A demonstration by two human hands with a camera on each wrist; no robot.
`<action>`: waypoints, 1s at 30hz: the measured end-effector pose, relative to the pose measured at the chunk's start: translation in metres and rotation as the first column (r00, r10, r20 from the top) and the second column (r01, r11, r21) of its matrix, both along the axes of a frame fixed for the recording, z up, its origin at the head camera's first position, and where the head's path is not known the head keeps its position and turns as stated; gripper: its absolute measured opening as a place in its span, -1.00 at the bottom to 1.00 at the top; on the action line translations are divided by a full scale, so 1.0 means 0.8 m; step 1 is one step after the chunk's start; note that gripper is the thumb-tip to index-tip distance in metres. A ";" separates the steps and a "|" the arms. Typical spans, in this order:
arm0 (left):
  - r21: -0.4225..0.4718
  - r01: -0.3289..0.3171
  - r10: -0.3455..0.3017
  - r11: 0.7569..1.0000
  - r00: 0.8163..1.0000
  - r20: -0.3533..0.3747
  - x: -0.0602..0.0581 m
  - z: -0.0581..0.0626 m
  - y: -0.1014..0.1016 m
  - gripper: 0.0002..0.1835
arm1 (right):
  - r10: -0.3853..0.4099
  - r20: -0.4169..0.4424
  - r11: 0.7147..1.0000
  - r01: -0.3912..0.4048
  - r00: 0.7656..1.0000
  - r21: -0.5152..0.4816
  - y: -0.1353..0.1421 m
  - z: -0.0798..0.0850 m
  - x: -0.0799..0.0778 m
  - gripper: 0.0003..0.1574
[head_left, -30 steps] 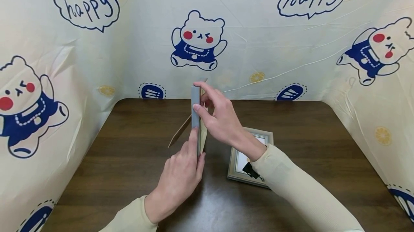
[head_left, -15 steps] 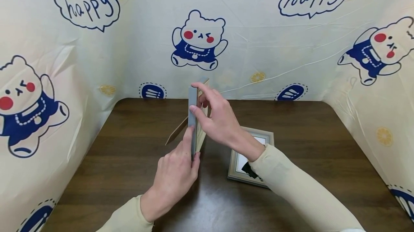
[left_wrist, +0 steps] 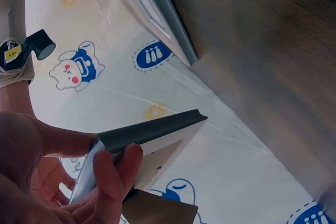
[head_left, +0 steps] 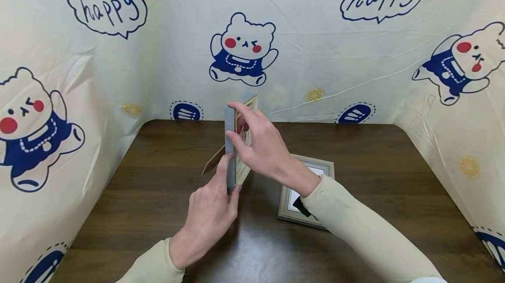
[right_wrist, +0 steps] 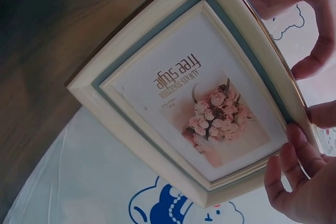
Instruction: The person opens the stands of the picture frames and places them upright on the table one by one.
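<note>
Both hands hold a photo frame (head_left: 230,142) on its edge above the table, its blue-grey side toward the head camera. My left hand (head_left: 209,213) grips the near lower end, index finger along the side. My right hand (head_left: 262,142) pinches the upper part, with thumb and index finger on the edge. In the right wrist view the frame's front (right_wrist: 184,108) shows a cream border, a teal inner band and a print of pink roses with lettering. A brown stand leg (head_left: 214,160) sticks out from its back; the left wrist view shows this leg (left_wrist: 160,208) below the fingers.
A second photo frame (head_left: 284,202) lies face up on the dark wooden table (head_left: 150,213), partly hidden under the right forearm. A black device (head_left: 301,207) sits at the right wrist. A patterned white sheet (head_left: 315,55) hangs behind and at both sides.
Both hands and the photo frame have shifted slightly left. The held frame has turned, so more of its front now shows in the head view. The frame on the table has stayed put.
</note>
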State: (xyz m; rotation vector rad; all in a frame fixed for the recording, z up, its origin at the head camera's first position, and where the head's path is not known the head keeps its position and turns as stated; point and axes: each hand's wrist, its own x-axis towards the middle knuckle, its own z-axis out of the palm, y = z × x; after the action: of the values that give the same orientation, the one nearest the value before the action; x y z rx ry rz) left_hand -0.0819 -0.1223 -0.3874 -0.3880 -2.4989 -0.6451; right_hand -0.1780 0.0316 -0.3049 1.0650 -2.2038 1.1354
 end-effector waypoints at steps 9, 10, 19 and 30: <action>0.044 0.025 -0.025 0.999 0.999 -0.020 -0.003 -0.006 -0.005 -0.03 | 0.015 -0.065 0.998 -0.010 0.998 0.070 -0.003 0.000 0.000 -0.30; 0.051 0.029 -0.028 0.998 0.999 -0.022 -0.003 -0.006 -0.006 -0.02 | 0.017 -0.071 0.997 -0.011 0.997 0.079 -0.003 0.001 0.000 -0.29; 0.114 0.044 -0.038 0.992 0.998 -0.053 -0.008 -0.014 -0.011 0.01 | 0.019 -0.109 0.991 -0.004 0.994 0.132 -0.005 0.006 0.003 -0.22; 0.133 0.001 0.015 0.991 0.993 -0.116 -0.010 -0.019 -0.018 -0.06 | 0.025 -0.128 0.984 -0.002 0.991 0.178 -0.006 0.011 0.006 -0.17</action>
State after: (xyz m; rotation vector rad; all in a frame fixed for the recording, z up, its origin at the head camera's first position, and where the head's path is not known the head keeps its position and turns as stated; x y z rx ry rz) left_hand -0.0900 -0.1367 -0.4028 -0.3566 -2.3303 -0.7595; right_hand -0.1733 0.0265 -0.2960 1.1934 -2.2283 0.8615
